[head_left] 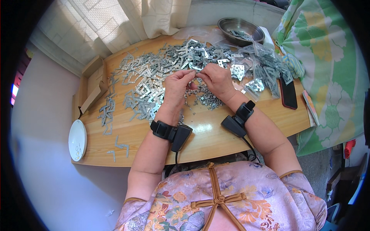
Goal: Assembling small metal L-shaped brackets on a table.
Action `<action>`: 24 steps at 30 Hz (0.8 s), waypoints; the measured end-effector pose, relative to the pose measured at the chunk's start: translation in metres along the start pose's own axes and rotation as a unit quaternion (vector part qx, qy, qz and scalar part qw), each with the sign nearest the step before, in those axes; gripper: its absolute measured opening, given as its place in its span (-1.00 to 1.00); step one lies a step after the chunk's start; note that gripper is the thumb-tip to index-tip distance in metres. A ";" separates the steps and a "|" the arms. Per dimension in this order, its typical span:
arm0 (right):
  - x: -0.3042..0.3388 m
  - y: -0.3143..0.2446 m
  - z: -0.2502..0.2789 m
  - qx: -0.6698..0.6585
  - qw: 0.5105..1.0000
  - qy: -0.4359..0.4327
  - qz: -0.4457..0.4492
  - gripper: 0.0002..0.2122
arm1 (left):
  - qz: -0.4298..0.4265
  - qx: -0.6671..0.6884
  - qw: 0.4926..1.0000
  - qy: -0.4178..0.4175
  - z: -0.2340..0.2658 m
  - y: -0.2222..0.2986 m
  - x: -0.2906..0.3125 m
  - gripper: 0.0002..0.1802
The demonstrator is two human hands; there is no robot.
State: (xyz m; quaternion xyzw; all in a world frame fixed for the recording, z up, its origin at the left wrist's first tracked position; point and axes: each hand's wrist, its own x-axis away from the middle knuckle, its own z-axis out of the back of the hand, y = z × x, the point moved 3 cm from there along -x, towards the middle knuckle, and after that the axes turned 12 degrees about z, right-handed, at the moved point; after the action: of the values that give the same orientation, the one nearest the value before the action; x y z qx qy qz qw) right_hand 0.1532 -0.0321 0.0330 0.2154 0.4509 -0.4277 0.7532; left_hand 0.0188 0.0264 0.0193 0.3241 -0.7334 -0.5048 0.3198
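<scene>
Above the middle of the wooden table, my left hand [177,87] and my right hand [219,81] meet fingertip to fingertip. Both are closed in a pinch, and whatever small piece sits between the fingers is too small to make out. Behind and to the left of them spreads a big heap of flat metal corner brackets [148,69], mostly L-shaped. Just under my hands lies a pile of small metal hardware [208,98], partly hidden by my fingers and wrists. Several brackets [121,146] lie apart near the front left.
A cardboard box [93,87] and a white dish [72,140] with a few small pieces stand along the left edge. At the back right are a steel bowl [252,27] with brackets and clear plastic bags [269,63] of metal parts. A dark phone [288,95] lies at right.
</scene>
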 end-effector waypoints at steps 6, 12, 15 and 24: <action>0.004 0.006 -0.004 -0.059 0.997 0.029 -0.034 -0.87 | 0.012 0.026 1.000 -0.004 0.000 -0.001 0.000 -0.83; 0.009 0.010 -0.009 -0.142 0.982 0.049 -0.110 -0.89 | 0.005 0.036 0.999 0.002 -0.003 -0.002 0.001 -0.81; 0.011 0.012 -0.010 -0.191 0.968 0.054 -0.153 -0.90 | 0.008 0.044 0.999 0.002 -0.004 -0.004 0.000 -0.80; 0.007 0.010 -0.003 -0.149 0.983 0.062 -0.087 -0.92 | -0.022 0.021 1.000 0.006 -0.003 -0.004 -0.001 -0.78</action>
State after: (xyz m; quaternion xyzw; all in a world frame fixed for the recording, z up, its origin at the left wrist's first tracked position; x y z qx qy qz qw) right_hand 0.1613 -0.0277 0.0254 0.0862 0.5724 -0.4055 0.7075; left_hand 0.0225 0.0246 0.0163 0.3496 -0.7347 -0.4943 0.3059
